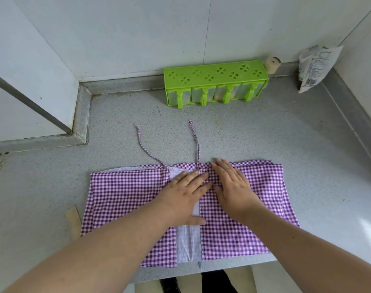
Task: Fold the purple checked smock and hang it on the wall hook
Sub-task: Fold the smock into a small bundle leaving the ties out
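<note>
Pressing flat: both hands lie on the smock (125, 199) at lower centre of frame, spread on the grey counter (264, 132). Left hand (185, 196) and right hand (233, 185) have fingers straight, palms down, gripping nothing; they touch at the fingertips over the middle seam, likely holding the two side panels folded inward so they stay put. A pale lining strip shows between the panels. Long axis of the smock runs left-right across the frame; tie end points to the top, with two ties (196, 142) trailing up toward the green rack (214, 72). Near edge sits at the counter lip. No wall hook in view. Folding looks partway done.
</note>
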